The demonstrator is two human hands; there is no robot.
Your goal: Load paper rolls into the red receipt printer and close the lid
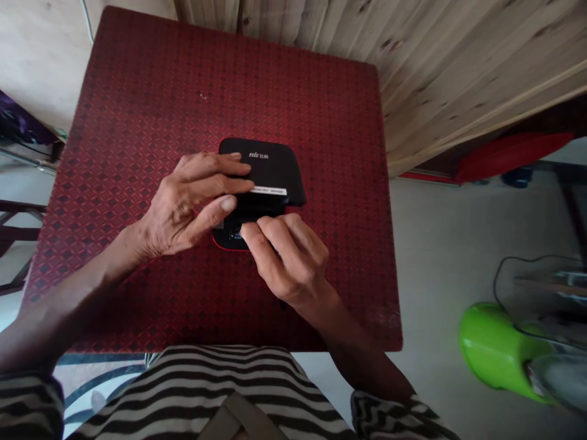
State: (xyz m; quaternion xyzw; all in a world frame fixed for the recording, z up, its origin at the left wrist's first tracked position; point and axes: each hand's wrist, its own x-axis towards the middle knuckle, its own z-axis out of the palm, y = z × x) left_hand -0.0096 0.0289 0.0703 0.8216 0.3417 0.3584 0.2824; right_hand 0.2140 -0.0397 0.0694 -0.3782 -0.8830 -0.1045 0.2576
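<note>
A black case (270, 168) with rounded corners, a red edge, printed lettering and a white label strip stands partly open on the red patterned table (151, 98). My left hand (188, 201) lies with its fingers spread over the left part of the case's raised flap, the thumb near the fold. On the near side, my right hand (288, 250) is closed, its fingertips pinched at the case's lower part. Whatever those fingertips hold, if anything, is hidden. Small white print shows just left of them.
Wooden panelling (339, 30) runs behind the table. On the floor at the right are a bright green bin (499, 342) and a dark cable. A red rounded object (509, 156) lies beyond the table's right edge. Dark wooden furniture (18, 244) stands at the left.
</note>
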